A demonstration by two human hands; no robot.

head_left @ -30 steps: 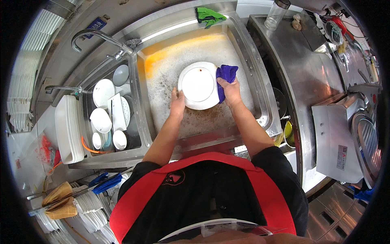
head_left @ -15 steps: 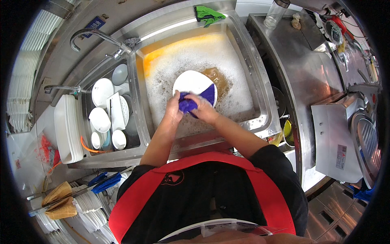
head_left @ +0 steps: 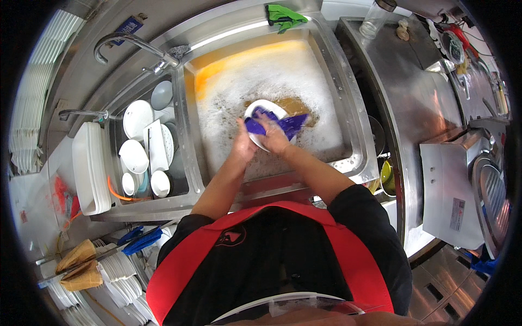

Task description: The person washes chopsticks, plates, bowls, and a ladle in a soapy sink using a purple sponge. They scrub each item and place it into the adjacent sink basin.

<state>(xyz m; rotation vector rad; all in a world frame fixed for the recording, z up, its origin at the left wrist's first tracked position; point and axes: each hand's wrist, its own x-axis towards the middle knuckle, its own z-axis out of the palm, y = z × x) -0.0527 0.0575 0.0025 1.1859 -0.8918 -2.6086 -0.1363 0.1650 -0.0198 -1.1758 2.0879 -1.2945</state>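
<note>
Over the foamy water of the large steel sink (head_left: 356,136), my hands hold a white dish (head_left: 272,105) between them. Its left edge is gripped by my left hand (head_left: 244,141), whose fingers are partly hidden. A purple cloth (head_left: 294,125) is bunched under my right hand (head_left: 273,137), which presses it onto the dish's inner face. One end of this cloth trails off to the right, past the rim. Cloth and fingers cover much of the dish, so whether it is a plate or a shallow bowl is unclear.
A smaller left basin holds white plates (head_left: 138,119), bowls (head_left: 160,183) and a grey bowl (head_left: 162,95). Two taps (head_left: 130,38) reach over from the left. A green cloth (head_left: 285,18) lies on the far rim. Stacked white trays (head_left: 89,168) stand left; a steel counter (head_left: 402,98) runs along the right.
The dish has tilted and shows less of its white face. My right hand and the purple cloth have shifted up across it, and both hands have moved slightly right.
</note>
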